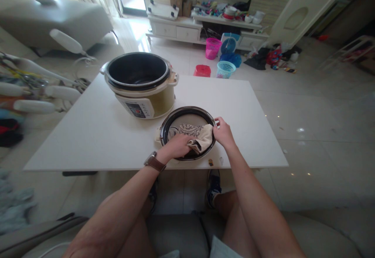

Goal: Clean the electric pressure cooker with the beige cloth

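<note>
A round pressure cooker lid (191,118) lies upside down near the table's front edge, its dark-rimmed inner side facing up. My left hand (179,145) presses a beige patterned cloth (205,136) against the inside of the lid, fingers closed on the cloth. With its fingers wrapped at the rim, my right hand (223,132) grips the lid's right side. Behind and to the left stands the electric pressure cooker (159,104), open at the top, with a dark inner pot (137,68) inside and a control panel in front.
The white table (234,105) carries both parts; two small items lie near its front edge. Beyond it on the floor are a pink basket (213,48), a light blue basket (225,69) and a red stool (202,70). A white TV cabinet (187,32) stands by the wall.
</note>
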The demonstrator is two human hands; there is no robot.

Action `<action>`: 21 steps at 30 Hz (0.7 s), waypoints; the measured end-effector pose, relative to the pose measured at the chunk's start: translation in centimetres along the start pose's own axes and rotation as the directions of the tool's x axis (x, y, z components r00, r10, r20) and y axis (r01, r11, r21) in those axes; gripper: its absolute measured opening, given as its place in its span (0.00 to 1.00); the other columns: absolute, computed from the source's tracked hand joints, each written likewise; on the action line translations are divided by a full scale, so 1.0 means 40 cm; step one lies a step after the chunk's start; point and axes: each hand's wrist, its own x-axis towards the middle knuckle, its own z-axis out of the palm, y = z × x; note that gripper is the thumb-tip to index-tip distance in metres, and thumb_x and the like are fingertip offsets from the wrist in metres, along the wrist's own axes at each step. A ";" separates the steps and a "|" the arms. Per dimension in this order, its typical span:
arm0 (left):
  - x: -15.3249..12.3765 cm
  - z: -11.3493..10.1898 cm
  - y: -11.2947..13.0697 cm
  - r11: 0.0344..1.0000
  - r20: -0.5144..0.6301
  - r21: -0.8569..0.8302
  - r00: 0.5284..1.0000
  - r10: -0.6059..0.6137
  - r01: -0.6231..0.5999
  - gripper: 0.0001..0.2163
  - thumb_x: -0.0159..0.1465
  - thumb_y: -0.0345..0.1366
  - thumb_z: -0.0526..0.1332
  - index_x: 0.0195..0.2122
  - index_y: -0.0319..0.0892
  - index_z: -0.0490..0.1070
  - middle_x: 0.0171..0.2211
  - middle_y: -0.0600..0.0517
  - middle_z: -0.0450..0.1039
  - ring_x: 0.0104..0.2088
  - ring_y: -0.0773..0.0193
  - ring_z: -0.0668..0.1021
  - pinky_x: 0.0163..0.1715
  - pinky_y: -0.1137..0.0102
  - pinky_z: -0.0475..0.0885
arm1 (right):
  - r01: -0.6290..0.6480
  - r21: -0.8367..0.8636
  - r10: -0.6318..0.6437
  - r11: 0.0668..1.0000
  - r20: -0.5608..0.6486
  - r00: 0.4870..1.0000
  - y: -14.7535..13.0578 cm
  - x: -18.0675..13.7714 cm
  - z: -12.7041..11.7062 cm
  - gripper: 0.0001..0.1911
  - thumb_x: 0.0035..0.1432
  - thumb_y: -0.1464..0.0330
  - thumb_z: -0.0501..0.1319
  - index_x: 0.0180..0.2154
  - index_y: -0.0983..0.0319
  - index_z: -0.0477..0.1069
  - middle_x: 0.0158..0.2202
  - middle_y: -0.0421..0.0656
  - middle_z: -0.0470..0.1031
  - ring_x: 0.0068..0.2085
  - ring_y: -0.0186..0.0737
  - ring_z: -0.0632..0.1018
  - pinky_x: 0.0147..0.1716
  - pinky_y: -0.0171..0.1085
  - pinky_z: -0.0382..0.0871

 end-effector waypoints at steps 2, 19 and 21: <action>0.000 -0.004 0.004 1.000 0.011 -0.003 1.000 -0.002 0.002 0.18 0.66 0.32 0.59 0.51 0.51 0.85 0.50 0.48 0.86 0.52 0.52 0.85 0.54 0.66 0.75 | -0.005 -0.002 0.005 1.000 0.002 1.000 0.000 0.000 0.000 0.19 0.62 0.71 0.57 0.53 0.57 0.75 0.42 0.47 0.82 0.34 0.44 0.78 0.42 0.41 0.73; 0.003 -0.014 -0.013 0.988 0.037 -0.155 0.999 0.003 0.003 0.20 0.62 0.32 0.62 0.53 0.49 0.84 0.55 0.50 0.84 0.55 0.52 0.83 0.54 0.67 0.75 | -0.008 0.010 0.008 1.000 -0.010 1.000 0.006 0.004 0.001 0.18 0.63 0.71 0.57 0.52 0.58 0.76 0.43 0.47 0.82 0.37 0.44 0.79 0.43 0.41 0.73; 0.005 -0.012 -0.026 0.976 0.002 -0.217 1.000 0.010 -0.009 0.20 0.62 0.32 0.62 0.54 0.49 0.84 0.56 0.50 0.84 0.55 0.52 0.83 0.55 0.67 0.75 | -0.014 0.013 0.014 1.000 -0.007 1.000 0.006 0.006 0.001 0.18 0.63 0.71 0.57 0.52 0.58 0.76 0.43 0.47 0.82 0.37 0.45 0.79 0.43 0.41 0.72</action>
